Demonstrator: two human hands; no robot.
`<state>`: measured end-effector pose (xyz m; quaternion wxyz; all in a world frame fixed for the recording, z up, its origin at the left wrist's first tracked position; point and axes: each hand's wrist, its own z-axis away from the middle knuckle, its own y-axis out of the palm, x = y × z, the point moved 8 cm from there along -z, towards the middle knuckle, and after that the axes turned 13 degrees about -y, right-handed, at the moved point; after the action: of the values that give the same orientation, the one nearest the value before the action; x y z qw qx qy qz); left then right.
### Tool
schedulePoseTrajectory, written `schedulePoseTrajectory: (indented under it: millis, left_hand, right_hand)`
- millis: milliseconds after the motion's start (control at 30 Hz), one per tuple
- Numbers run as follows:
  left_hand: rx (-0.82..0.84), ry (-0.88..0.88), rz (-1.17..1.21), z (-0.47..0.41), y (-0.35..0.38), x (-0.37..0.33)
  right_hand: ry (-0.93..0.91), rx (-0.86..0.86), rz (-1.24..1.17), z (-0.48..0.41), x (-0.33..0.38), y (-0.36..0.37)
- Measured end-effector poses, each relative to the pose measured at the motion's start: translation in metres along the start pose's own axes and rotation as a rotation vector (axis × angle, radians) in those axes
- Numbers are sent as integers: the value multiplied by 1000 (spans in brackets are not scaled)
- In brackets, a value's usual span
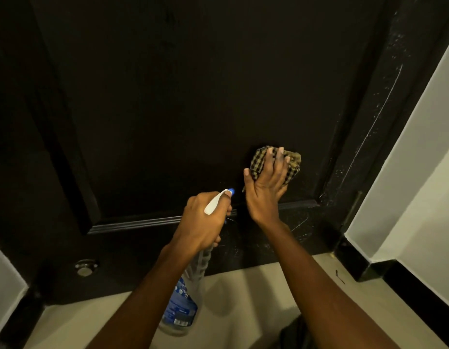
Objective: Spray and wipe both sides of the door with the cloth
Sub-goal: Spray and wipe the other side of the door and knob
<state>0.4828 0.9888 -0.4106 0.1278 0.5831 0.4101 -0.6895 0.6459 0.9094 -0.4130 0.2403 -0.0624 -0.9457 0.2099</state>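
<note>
The cloth (293,169) lies against the door (168,96) near its right edge; the spray bottle (181,304) is just left, before the bottom edge.

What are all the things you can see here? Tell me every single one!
Dark panelled wooden door: one, almost black, straight ahead.
Brown-and-cream checked cloth: one, against the door, lower right.
Clear plastic spray bottle: one, white trigger, blue label, nozzle towards the door.
Round metal door stop: one, silver, low left.
Floor: beige, below.
Wall: white, right, above black skirting.
Left hand: grips the bottle's neck.
Right hand: presses the cloth.
</note>
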Motion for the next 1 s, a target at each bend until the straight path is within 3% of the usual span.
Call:
schedulePoseTrajectory:
  millis: [200, 467, 667, 733, 867, 933, 1000]
  left_hand:
    - [32, 15, 29, -11, 18, -11]
    - [92, -10, -12, -24, 44, -30]
    - [52, -22, 33, -24, 33, -25]
    - [-1, 8, 63, -20, 21, -22]
    - [-81, 50, 103, -15, 2, -18]
    - [-81, 48, 103, -15, -3, -16]
    - [-74, 39, 100, -17, -8, -14]
  right_hand:
    - [-94, -11, 19, 5, -29, -15]
    - [252, -320, -250, 21, -90, -55]
    - [238, -409, -295, -9, -65, -61]
    - [172, -387, -198, -15, -40, -43]
    - [-107, -145, 91, 21, -25, 8]
    - [-122, -96, 136, 45, -49, 15]
    - [-10, -156, 115, 53, -73, 5]
